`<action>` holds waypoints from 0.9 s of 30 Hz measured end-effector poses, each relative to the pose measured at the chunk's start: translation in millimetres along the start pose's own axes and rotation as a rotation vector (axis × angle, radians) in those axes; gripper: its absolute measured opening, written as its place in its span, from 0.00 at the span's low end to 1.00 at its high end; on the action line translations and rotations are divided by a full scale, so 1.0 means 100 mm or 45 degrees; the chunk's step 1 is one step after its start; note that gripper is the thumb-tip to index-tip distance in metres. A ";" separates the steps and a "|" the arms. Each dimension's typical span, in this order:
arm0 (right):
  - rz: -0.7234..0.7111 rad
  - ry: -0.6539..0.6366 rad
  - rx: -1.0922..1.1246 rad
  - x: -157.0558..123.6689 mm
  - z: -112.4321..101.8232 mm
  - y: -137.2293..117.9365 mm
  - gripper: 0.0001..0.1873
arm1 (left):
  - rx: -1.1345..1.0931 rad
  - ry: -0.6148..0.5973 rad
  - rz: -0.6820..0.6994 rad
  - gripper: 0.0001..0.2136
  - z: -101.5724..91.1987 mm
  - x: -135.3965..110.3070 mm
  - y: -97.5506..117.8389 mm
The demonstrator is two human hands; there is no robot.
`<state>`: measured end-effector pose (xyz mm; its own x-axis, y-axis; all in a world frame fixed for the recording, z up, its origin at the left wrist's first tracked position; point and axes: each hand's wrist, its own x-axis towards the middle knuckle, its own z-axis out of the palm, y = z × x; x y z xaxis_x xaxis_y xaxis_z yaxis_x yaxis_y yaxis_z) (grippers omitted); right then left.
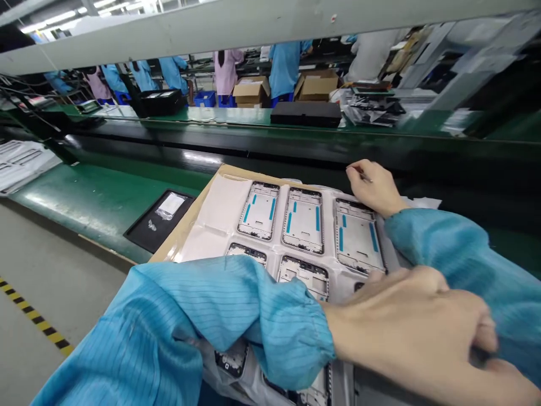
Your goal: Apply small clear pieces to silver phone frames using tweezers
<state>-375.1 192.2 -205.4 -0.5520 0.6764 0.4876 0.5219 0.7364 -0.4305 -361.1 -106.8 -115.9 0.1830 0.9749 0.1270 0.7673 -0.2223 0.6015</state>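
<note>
A white plastic tray point(220, 239) holds several phone frames, silvery inside with dark rims. The top row shows a left phone frame point(258, 210), a middle phone frame point(302, 220) and a right phone frame point(359, 237), each with blue strips. My left hand point(416, 324) reaches across the tray to its lower right, blurred, with fingers curled; what they hold, if anything, I cannot make out. Beyond the tray's upper right corner, my right hand point(376, 185) is closed in a pinch, its contents too small to name. My left sleeve covers part of the lower rows.
Cardboard point(207, 189) lies beneath the tray. On the green bench point(97, 189), a black shallow tray point(158, 220) holds a small clear bag with a white label. Behind runs a dark conveyor point(169, 144); a black box point(306, 114) stands past it. Co-workers work farther back.
</note>
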 end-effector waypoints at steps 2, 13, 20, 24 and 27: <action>0.045 -0.012 -0.012 -0.01 -0.01 -0.03 0.05 | -0.272 0.013 -0.091 0.10 -0.04 -0.01 0.00; 0.200 -0.106 -0.087 -0.07 -0.10 -0.18 0.08 | -1.257 0.204 -0.304 0.24 -0.32 -0.28 -0.50; 0.234 -0.167 -0.140 -0.06 -0.13 -0.19 0.11 | -0.997 0.659 -0.516 0.19 -1.21 -1.18 -0.95; 0.186 -0.225 -0.168 -0.08 -0.16 -0.21 0.12 | -0.833 0.909 -0.748 0.19 -1.39 -1.92 -1.29; 0.182 -0.236 -0.176 -0.10 -0.17 -0.22 0.14 | -0.648 0.813 -0.835 0.20 -1.34 -2.26 -1.47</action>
<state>-370.2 169.2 -187.9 -0.5696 0.7740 0.2764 0.6798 0.6327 -0.3709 -597.5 -292.8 -127.6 -0.6479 0.7607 -0.0402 0.2224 0.2394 0.9451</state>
